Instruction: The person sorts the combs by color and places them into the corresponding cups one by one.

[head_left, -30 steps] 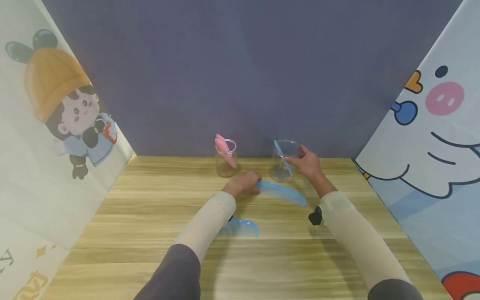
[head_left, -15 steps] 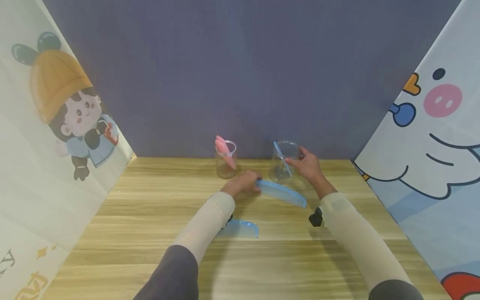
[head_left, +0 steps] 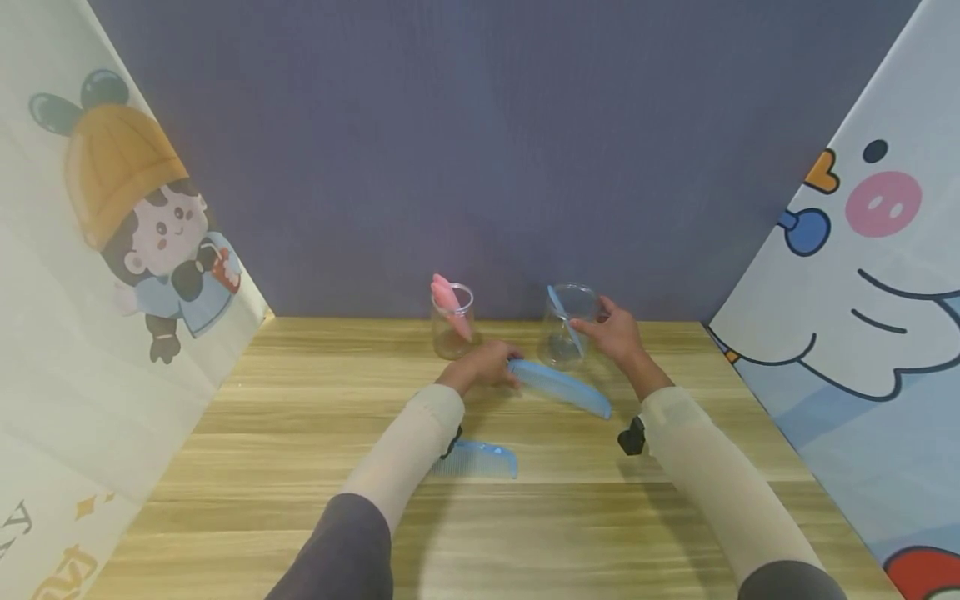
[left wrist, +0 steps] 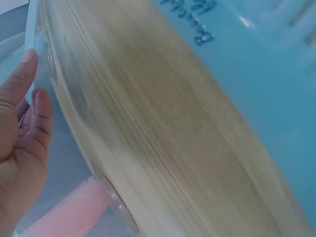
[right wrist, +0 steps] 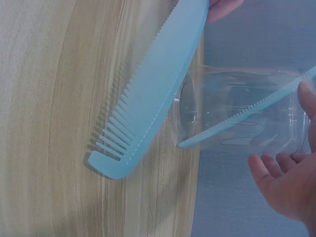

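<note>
- Three blue combs show in the head view: a long blue comb pinched at its left end by the left hand, a short blue comb lying nearer on the wooden table beside the left sleeve, and a thin blue comb leaning inside the right jar.
- Two clear jars stand at the far edge: the left jar holds one pink comb; the right hand curls its fingers round the right jar's rim.
- Compared with a second ago, the long comb's held end sits slightly higher off the table, its far end tilting down to the right; the lift looks only just begun, and both hands have barely shifted.
- One hand shows in the left wrist view: the left hand, fingers bent, with the pink comb blurred below it.
- One long blue comb crosses the right wrist view, just in front of the right jar; the thin blue comb slants inside, and the right hand grips the jar's mouth.
</note>
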`<state>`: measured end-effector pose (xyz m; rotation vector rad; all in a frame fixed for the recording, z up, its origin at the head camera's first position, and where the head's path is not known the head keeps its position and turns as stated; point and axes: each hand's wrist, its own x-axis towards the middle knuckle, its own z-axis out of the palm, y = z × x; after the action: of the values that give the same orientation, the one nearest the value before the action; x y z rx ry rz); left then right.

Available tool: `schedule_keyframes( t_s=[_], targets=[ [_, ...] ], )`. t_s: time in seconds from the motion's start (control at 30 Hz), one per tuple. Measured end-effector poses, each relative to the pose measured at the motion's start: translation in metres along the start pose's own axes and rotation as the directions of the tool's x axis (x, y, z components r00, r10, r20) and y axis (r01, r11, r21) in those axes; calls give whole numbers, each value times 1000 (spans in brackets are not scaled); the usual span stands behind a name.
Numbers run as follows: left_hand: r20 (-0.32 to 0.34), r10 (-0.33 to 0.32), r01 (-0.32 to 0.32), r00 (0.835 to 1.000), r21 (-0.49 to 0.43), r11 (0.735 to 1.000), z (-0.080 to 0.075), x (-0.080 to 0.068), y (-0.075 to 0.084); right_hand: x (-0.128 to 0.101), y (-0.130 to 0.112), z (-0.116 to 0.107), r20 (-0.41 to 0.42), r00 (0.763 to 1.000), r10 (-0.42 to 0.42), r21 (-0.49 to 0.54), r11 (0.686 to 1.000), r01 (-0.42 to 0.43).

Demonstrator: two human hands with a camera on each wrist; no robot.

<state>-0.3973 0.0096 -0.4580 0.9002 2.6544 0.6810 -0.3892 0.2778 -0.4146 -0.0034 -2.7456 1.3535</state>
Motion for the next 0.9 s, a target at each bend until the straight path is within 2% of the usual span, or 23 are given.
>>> schedule_keyframes(
  t_s=[0.17,0.4,0.57,0.7,0.9],
  targets=[
    [-20,-7,5,1000,-91,996,-2,0,-1,1,1,0,4,1000,7,2,1000,-7],
    [-66,13,-20,998,-104,994,-7,2,-4,3,0,0,-7,1000,4,5,1000,-4],
    [-96,20,-35,995,-163,986,-9,0,-5,2,0,0,-10,1000,-2,14,1000,2],
    [-106,2,-27,994,-231,973,-9,-2,-5,2,1,1,-4,1000,2,12,1000,-2],
    [-126,-22,-23,992,-344,939,-11,-4,-6,0,1,1,10,1000,24,29,999,-25]
  ],
)
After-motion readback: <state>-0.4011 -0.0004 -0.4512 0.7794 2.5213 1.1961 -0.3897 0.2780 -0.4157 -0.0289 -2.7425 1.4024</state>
